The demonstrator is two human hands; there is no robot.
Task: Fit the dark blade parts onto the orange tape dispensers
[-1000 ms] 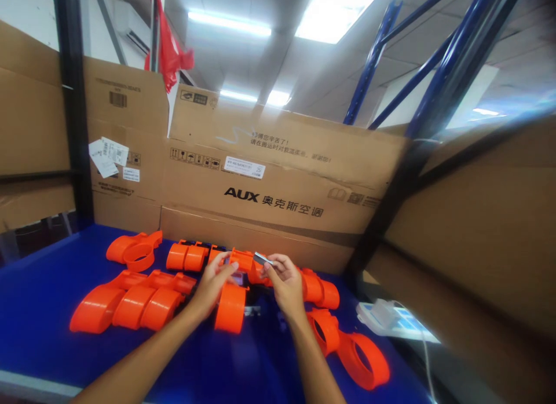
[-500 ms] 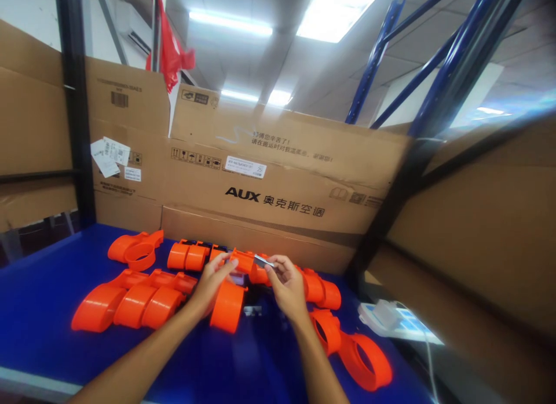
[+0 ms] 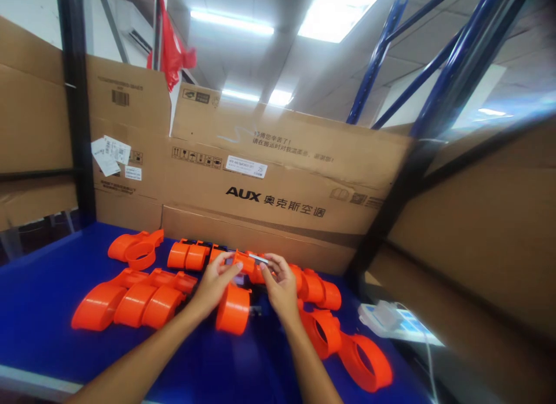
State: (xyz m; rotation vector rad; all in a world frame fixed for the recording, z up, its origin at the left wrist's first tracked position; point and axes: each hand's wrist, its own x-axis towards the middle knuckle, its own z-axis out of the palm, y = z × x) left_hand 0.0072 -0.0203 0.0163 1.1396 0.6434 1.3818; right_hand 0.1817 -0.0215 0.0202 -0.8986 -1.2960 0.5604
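Orange part (image 3: pixel 244 263): looked light, stiff; edges offered hold.
Left fingers (image 3: pixel 231 271): were clamped on it.
Right fingers (image 3: pixel 266 275): pinched strip (image 3: pixel 259 258).

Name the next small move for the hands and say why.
Probably ease the silvery strip slightly toward the orange piece and check their alignment. The right hand pinches the strip right beside the piece, which the left hand holds. Whether the two parts touch is too small to tell, so a slow, slight move seems wisest.
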